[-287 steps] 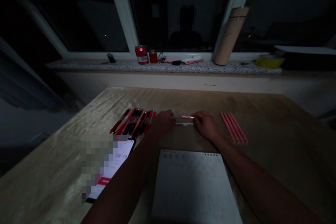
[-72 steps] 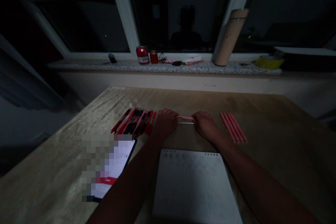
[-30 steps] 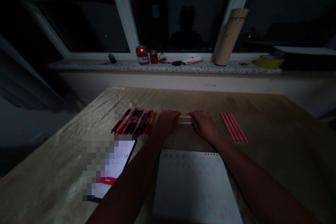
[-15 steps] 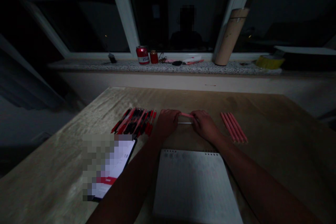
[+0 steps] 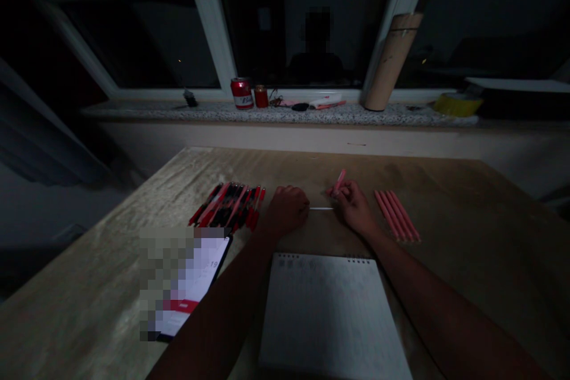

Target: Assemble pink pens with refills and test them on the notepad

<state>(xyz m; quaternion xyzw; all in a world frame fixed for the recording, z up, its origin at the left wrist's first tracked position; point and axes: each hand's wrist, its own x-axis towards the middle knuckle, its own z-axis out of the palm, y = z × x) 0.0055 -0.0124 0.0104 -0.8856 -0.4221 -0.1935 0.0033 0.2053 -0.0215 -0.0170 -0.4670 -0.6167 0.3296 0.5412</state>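
Observation:
My right hand (image 5: 354,206) is closed on a pink pen part (image 5: 340,179), which looks like a barrel and points up and away from me. To its left, my left hand (image 5: 288,209) is curled closed, and whatever is in its fingers is hidden. A thin white stick (image 5: 321,208), like a pen refill, spans the gap between the hands; I cannot tell whether it is held or lies on the table. Several pink pens (image 5: 396,215) lie side by side just right of my right hand. Left of my left hand is a row of red, black and pink pens or pen parts (image 5: 229,205).
A spiral notebook (image 5: 332,314) lies between my forearms on the table (image 5: 481,261). Left of it is a lit phone (image 5: 191,291), partly blurred out. On the windowsill (image 5: 214,111) stand a red can (image 5: 241,94), a small red jar (image 5: 260,97), a tall flask (image 5: 392,62) and yellow tape (image 5: 456,105).
The pink piece, level between both hands before, is now tilted up in my right hand alone. My right hand has shifted slightly right and turned; the left has barely moved.

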